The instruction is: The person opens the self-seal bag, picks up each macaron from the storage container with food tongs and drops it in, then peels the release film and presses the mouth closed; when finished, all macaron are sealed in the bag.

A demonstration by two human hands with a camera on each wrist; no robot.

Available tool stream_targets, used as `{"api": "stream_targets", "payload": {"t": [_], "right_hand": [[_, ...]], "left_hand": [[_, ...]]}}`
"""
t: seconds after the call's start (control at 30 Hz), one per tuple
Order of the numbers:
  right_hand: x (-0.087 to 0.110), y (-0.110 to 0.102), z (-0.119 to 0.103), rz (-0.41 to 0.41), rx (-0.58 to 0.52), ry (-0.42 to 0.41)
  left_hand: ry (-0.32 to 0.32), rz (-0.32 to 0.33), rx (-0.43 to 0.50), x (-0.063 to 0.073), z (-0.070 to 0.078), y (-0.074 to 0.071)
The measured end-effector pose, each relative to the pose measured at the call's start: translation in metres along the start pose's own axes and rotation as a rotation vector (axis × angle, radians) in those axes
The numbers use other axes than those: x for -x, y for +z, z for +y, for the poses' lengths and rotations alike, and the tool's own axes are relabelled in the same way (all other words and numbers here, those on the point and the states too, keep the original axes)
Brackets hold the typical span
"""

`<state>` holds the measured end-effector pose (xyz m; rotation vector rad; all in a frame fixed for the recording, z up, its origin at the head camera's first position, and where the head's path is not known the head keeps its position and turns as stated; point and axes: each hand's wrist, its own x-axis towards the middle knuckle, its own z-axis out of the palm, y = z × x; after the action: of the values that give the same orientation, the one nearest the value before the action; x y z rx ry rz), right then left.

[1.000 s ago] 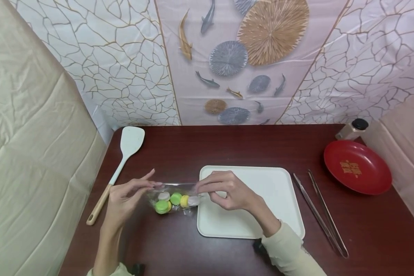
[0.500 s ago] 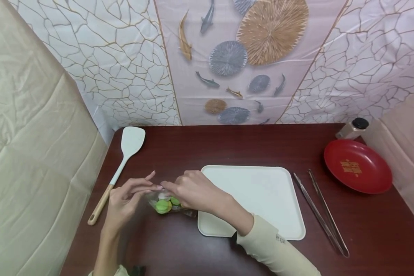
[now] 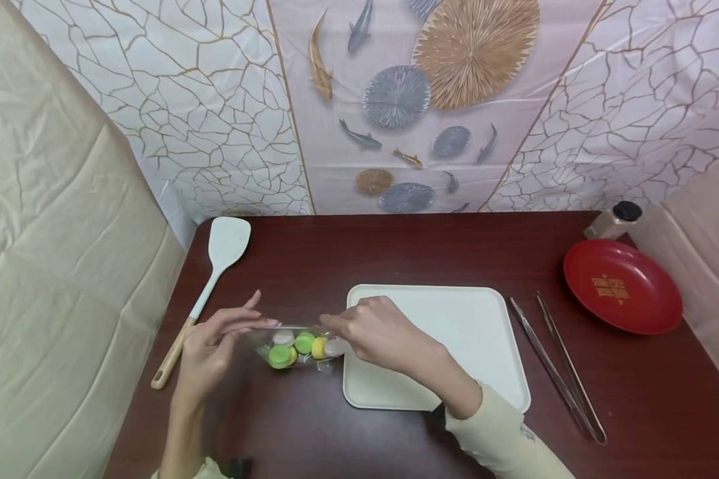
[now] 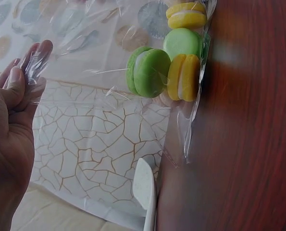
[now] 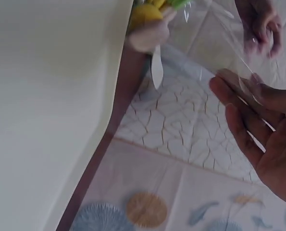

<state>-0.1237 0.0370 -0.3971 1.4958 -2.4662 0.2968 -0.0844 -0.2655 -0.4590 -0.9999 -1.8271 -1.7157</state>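
Observation:
A clear plastic bag (image 3: 302, 330) of macarons is held up by its top edge between both hands, close over the table. Inside, green macarons (image 4: 150, 72), yellow macarons (image 4: 183, 79) and pale macarons (image 3: 283, 338) lie along the bottom. At the bag's top left corner, my left hand (image 3: 210, 349) pinches the film between thumb and fingers, as the left wrist view also shows. My right hand (image 3: 389, 332) pinches the top edge near the right corner; in the right wrist view its thumb and forefinger meet on the film.
A white tray (image 3: 443, 346) lies under and beside the right forearm. Left of the hands is a white spatula (image 3: 228, 243) with a wooden handle. Metal tongs (image 3: 554, 372), a red plate (image 3: 623, 287) and a black-capped jar (image 3: 612, 221) sit to the right.
My right hand slid left along the bag's top edge to near the left hand, then moved back right. The left hand has stayed at its corner.

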Motion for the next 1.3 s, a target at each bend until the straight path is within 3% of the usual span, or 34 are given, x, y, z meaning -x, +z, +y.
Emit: {"api": "stream_targets", "payload": {"t": [0.27, 0.43, 0.53, 0.6, 0.7, 0.8, 0.93, 1.03, 1.1, 1.3], "right_hand": [[0.017, -0.011, 0.009, 0.001, -0.087, 0.030], [0.022, -0.009, 0.011, -0.012, -0.234, 0.001], [0.024, -0.007, 0.012, -0.019, -0.381, -0.014], [0.025, -0.005, 0.012, -0.034, -0.496, -0.028], [0.026, -0.001, 0.011, -0.073, -0.669, -0.056], [0.027, 0.003, 0.008, -0.144, -0.837, -0.095], [0.027, 0.014, 0.007, -0.292, -1.128, -0.109], [0.024, 0.025, 0.009, -0.402, -1.341, -0.003], [0.019, 0.031, 0.014, -0.418, -1.380, 0.122], [-0.001, 0.044, 0.035, -0.272, -1.117, 0.391]], "left_hand": [[-0.013, 0.006, 0.028, 0.000, 0.005, 0.001], [-0.019, 0.004, -0.151, 0.004, 0.012, -0.001], [-0.019, 0.012, -0.246, 0.008, 0.016, -0.003], [-0.021, 0.017, -0.256, 0.011, 0.018, -0.005], [-0.027, 0.009, -0.205, 0.016, 0.022, -0.009], [-0.049, -0.026, -0.087, 0.022, 0.027, -0.014], [-0.075, -0.099, 0.064, 0.031, 0.028, -0.022], [-0.108, -0.184, 0.079, 0.032, 0.022, -0.029], [-0.177, -0.252, 0.031, 0.029, 0.015, -0.035], [-0.393, -0.412, -0.249, 0.005, -0.015, -0.047]]}}
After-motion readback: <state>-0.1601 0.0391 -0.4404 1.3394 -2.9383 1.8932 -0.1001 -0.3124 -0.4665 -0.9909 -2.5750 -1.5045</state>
